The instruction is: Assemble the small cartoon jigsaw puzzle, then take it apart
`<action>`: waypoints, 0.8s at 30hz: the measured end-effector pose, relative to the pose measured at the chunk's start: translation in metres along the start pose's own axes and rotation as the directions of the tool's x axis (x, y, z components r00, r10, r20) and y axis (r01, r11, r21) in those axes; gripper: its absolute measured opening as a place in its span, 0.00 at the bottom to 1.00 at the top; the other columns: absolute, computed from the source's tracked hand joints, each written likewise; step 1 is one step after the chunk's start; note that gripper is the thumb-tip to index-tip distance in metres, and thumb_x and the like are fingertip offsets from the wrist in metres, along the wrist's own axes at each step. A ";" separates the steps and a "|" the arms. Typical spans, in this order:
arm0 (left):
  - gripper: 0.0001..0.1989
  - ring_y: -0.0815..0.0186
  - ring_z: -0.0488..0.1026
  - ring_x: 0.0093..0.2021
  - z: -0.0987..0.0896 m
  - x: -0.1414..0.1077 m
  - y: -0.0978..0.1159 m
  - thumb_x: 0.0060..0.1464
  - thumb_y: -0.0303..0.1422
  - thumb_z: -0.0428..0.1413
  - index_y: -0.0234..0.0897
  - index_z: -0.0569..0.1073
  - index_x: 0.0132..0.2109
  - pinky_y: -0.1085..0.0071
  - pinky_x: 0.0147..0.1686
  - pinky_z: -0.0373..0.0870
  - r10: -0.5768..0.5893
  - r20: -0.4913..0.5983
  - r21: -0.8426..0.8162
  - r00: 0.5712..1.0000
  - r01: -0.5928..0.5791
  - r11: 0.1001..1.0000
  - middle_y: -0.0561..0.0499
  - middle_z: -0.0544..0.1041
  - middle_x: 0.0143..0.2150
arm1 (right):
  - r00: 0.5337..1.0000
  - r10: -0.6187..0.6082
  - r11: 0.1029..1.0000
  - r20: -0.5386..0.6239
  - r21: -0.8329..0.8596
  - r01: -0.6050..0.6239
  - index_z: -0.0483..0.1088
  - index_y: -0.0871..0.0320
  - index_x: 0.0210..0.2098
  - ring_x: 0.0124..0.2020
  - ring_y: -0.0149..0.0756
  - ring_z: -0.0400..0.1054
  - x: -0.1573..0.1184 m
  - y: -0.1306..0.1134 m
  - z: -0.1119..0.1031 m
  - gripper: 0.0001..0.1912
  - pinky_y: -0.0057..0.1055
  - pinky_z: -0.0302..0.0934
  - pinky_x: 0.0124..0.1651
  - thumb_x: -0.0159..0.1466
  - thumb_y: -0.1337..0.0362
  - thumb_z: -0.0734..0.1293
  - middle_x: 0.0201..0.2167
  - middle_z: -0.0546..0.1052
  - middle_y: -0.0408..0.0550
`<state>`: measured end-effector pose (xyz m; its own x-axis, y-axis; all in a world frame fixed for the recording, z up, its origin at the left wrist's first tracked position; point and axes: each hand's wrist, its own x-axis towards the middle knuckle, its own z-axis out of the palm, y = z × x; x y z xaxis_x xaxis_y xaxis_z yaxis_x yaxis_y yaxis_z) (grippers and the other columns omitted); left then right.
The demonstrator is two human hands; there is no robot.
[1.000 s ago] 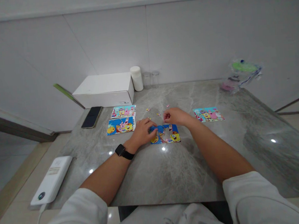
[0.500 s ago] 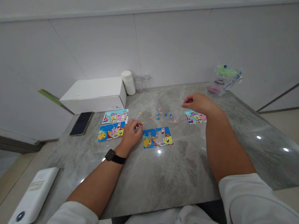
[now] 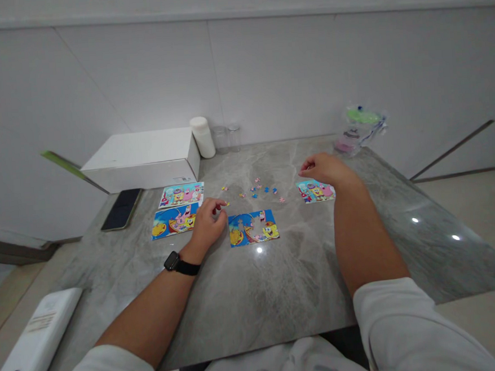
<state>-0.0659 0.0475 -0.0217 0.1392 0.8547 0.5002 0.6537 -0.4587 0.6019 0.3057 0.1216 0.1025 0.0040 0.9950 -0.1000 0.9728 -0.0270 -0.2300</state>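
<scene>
My left hand (image 3: 210, 221), with a black watch on its wrist, rests beside a partly filled puzzle (image 3: 235, 237) that has gaps in its middle. Its index finger reaches out close to a small yellow puzzle piece (image 3: 227, 204), and the fingers are apart. Under that hand's left side lies a blue picture card (image 3: 169, 222), partly covered. To the right, my right hand (image 3: 320, 168) hovers by the upper edge of another puzzle (image 3: 314, 192), fingertips pinched together. Whatever they hold, if anything, is too small to make out. Several loose puzzle pieces (image 3: 267, 190) lie between the hands.
A second picture card (image 3: 182, 194) lies behind the blue one. At the back left are a white box (image 3: 144, 159), a white bottle (image 3: 203, 138) and two clear glasses (image 3: 234, 138). A phone (image 3: 122, 209), a white power bank (image 3: 38, 341) and a plastic bag (image 3: 358, 130) sit near the edges.
The view has shifted, so the tabletop things appear further left. My left index finger has straightened slightly. Against the table, my right hand has moved a little to the right, still pinched.
</scene>
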 end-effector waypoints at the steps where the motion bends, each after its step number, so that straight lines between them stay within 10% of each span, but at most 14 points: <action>1: 0.10 0.63 0.69 0.37 0.000 0.000 0.000 0.57 0.26 0.53 0.39 0.74 0.45 0.64 0.41 0.67 -0.002 -0.006 -0.001 1.000 0.002 1.000 0.51 0.72 0.37 | 1.000 -0.003 1.000 0.007 -0.008 0.004 0.82 0.57 0.40 0.36 0.37 0.76 0.001 -0.001 0.001 0.10 0.29 0.63 0.37 0.64 0.59 0.71 0.38 0.85 0.51; 24: 0.16 0.64 0.70 0.38 0.001 -0.001 -0.006 0.56 0.25 0.53 0.40 0.72 0.52 0.65 0.42 0.69 -0.086 -0.052 -0.063 0.995 0.083 0.995 0.50 0.73 0.41 | 0.988 -0.089 0.987 0.123 -0.125 0.104 0.83 0.54 0.46 0.46 0.39 0.78 0.037 -0.023 0.079 0.12 0.27 0.64 0.45 0.64 0.65 0.72 0.47 0.84 0.52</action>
<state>-0.0691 0.0498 -0.0265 0.0431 0.8772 0.4781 0.6147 -0.4006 0.6795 0.2653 0.1512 0.0277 -0.1109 0.9741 -0.1972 0.9892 0.0891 -0.1162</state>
